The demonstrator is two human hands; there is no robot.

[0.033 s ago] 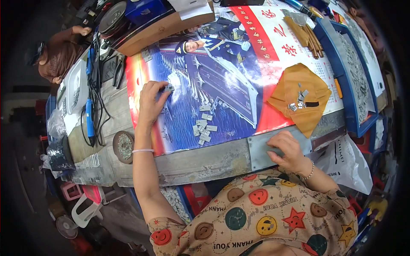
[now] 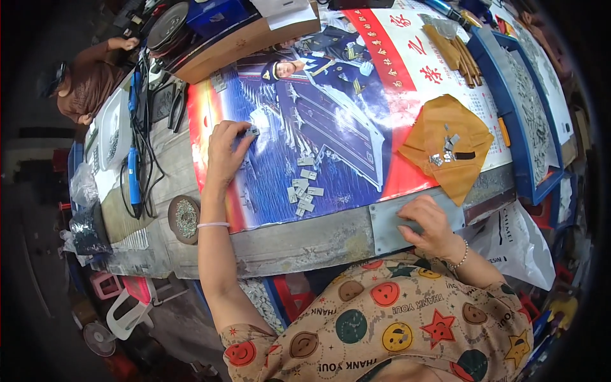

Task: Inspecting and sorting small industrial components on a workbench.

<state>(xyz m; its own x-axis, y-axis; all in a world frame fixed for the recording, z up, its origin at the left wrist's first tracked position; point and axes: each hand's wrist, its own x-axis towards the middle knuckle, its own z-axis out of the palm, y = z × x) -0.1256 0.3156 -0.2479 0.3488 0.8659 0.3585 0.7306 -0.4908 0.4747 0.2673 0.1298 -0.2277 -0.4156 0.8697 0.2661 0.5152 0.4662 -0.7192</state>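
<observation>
My left hand (image 2: 224, 151) reaches over the glossy poster on the table, its thumb and fingertips closed on a small grey metal piece (image 2: 252, 131). Nearer to me on the poster, several similar flat grey pieces (image 2: 301, 191) lie in a loose cluster. My right hand (image 2: 431, 224) rests at the front edge, on a bare grey metal plate (image 2: 385, 230). Its fingers are loosely curled with the thumb apart, and nothing shows between them. Beyond it, an orange-brown cloth (image 2: 468, 175) holds small shiny metal bits (image 2: 449, 145) and a dark strip.
A round dish of tiny metal parts (image 2: 185, 219) stands left of my forearm. Blue-handled corded tools (image 2: 132, 175) and pliers (image 2: 178, 109) lie farther left. A long blue tray (image 2: 509, 95) of metal parts stands at the right. Another person (image 2: 95, 79) sits at the far left.
</observation>
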